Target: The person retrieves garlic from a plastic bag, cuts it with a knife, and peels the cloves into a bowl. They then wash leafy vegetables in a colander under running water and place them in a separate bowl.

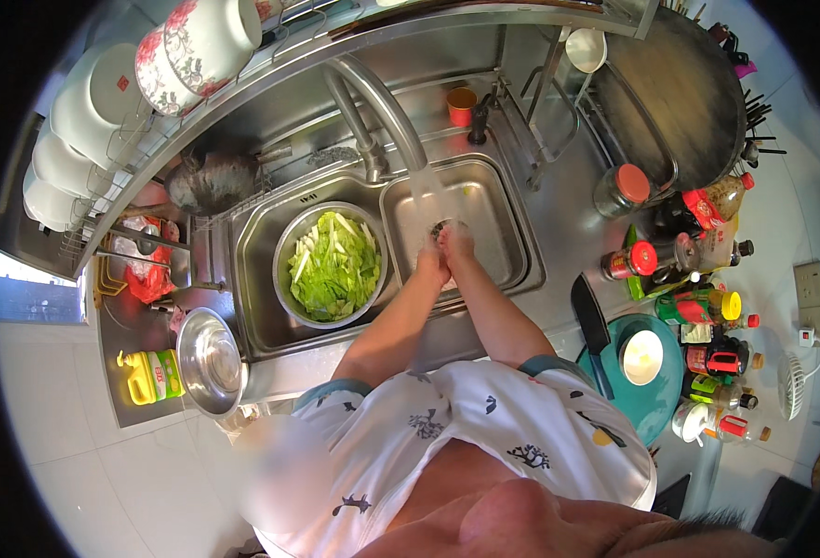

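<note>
Water runs from the steel faucet (pixel 389 111) into the right sink basin (pixel 500 202). Under the stream, low in that basin, my left hand (pixel 433 259) and my right hand (pixel 457 238) are close together and touching. The falling water blurs the fingers, so whether they hold anything cannot be made out. Left of my hands, a round metal bowl (pixel 278 268) full of green leafy vegetables (pixel 333 268) stands in the left sink basin (pixel 256 307).
At the left lie an empty steel bowl (pixel 211 359) and a yellow detergent bottle (pixel 150 376). On the right, a cleaver (pixel 591 321) rests partly on a teal board (pixel 650 418) beside a small bowl (pixel 641 357), near several jars and bottles. A dish rack rail (pixel 193 97) crosses above.
</note>
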A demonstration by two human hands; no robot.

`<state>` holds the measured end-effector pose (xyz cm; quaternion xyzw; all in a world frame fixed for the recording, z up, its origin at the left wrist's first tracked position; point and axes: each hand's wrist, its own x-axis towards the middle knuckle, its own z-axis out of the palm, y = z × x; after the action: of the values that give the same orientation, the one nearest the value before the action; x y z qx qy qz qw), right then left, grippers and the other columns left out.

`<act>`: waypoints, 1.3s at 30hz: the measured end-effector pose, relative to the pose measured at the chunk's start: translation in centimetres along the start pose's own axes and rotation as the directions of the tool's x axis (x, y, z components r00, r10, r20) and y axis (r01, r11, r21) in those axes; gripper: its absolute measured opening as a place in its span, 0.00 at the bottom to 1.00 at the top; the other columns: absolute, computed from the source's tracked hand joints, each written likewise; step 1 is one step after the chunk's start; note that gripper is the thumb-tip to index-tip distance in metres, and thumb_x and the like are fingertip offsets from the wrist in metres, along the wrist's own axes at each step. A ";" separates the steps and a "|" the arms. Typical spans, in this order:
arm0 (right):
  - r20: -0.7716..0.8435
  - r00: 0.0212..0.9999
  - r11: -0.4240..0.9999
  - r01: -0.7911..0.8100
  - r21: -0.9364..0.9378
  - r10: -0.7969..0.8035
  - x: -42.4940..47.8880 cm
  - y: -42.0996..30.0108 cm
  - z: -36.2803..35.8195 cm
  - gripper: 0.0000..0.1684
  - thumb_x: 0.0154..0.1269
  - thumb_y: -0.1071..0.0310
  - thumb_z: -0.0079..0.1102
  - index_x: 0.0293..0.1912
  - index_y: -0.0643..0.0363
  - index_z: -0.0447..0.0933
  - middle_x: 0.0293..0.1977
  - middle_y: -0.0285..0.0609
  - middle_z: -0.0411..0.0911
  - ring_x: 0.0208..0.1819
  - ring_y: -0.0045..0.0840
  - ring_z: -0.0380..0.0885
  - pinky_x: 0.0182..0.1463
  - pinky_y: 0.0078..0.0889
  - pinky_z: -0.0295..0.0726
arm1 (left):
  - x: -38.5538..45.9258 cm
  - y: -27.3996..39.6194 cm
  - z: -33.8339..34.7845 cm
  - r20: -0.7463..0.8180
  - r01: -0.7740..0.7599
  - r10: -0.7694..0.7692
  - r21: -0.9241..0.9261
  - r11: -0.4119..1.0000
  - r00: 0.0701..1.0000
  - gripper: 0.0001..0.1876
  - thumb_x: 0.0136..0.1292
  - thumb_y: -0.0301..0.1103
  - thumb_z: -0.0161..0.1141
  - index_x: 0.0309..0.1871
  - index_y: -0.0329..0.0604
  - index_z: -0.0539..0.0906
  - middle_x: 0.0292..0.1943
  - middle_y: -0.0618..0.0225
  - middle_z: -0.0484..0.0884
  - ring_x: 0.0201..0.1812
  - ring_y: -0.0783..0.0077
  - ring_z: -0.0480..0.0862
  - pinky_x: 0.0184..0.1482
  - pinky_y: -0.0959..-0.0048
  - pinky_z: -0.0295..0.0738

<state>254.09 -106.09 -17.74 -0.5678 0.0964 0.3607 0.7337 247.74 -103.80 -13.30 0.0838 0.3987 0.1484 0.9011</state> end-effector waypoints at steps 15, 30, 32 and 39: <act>0.187 0.977 0.985 -0.128 0.112 0.105 -5.5 -5.6 -1.9 0.12 0.64 0.68 0.45 0.24 0.55 0.63 0.16 0.35 0.63 0.13 0.21 0.61 0.13 0.26 0.58 | 0.4 1.2 -2.0 0.178 0.053 -0.095 0.230 0.972 0.979 0.08 0.66 0.31 0.50 0.34 0.39 0.78 0.29 0.63 0.81 0.29 0.67 0.80 0.37 0.67 0.79; 0.267 0.938 0.970 -0.181 -0.164 0.220 -7.9 -6.1 -2.3 0.09 0.67 0.62 0.47 0.39 0.57 0.68 0.28 0.37 0.72 0.25 0.23 0.73 0.23 0.25 0.71 | -3.4 10.9 5.4 0.158 -0.365 0.381 0.738 0.567 0.911 0.10 0.66 0.33 0.47 0.39 0.46 0.81 0.31 0.74 0.81 0.29 0.77 0.78 0.27 0.74 0.73; 0.253 0.949 0.954 -0.116 -0.277 0.189 -10.0 -6.1 -2.8 0.11 0.67 0.61 0.48 0.44 0.57 0.68 0.33 0.39 0.75 0.31 0.25 0.77 0.28 0.27 0.76 | -2.5 12.8 7.3 0.204 -0.412 0.410 0.745 0.524 0.889 0.10 0.67 0.34 0.47 0.40 0.47 0.81 0.33 0.74 0.82 0.31 0.77 0.79 0.28 0.74 0.72; 0.300 0.943 0.922 -0.016 -0.387 0.142 -11.4 -5.0 -4.1 0.13 0.68 0.60 0.50 0.45 0.59 0.73 0.36 0.39 0.77 0.36 0.24 0.79 0.36 0.26 0.77 | 0.8 17.0 11.3 0.190 -0.473 0.484 0.673 0.569 0.854 0.11 0.68 0.35 0.46 0.37 0.47 0.81 0.33 0.72 0.82 0.35 0.76 0.81 0.29 0.73 0.71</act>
<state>250.18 -115.04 -9.00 -0.6276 -0.0733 0.4899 0.6006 253.27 -87.91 -1.71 0.5208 0.3934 0.2251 0.7234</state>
